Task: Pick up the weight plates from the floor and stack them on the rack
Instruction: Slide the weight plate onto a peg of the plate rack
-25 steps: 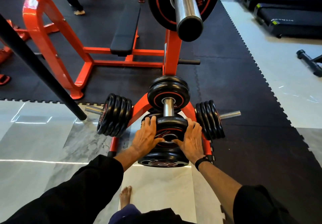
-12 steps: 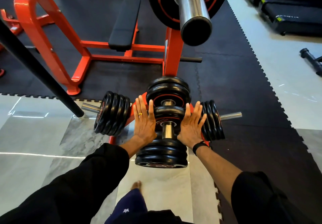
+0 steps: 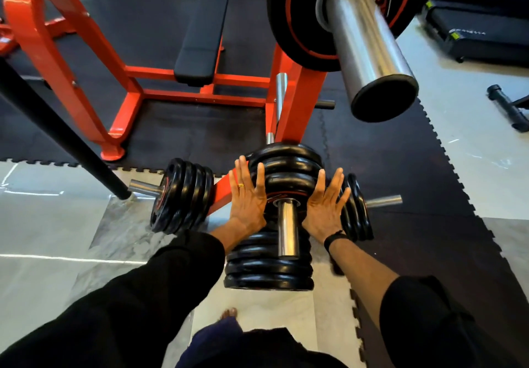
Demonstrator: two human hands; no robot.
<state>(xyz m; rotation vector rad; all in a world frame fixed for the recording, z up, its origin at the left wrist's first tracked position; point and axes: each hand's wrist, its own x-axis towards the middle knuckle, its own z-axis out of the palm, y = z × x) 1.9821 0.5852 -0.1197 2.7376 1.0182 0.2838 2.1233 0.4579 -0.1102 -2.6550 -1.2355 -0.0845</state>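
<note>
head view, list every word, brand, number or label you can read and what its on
"FITNE", cut off by the frame edge: white letters on the large barbell plate at top.
Red letters above it on the same plate: partly cut off, not readable for sure.
Pale logo on the treadmill at right: too blurred to read.
Red and white marking on the plate between the hands: too small to read.
No readable numbers anywhere.

Glossy black weight plates (image 3: 286,180), polished metal peg (image 3: 287,228)
</note>
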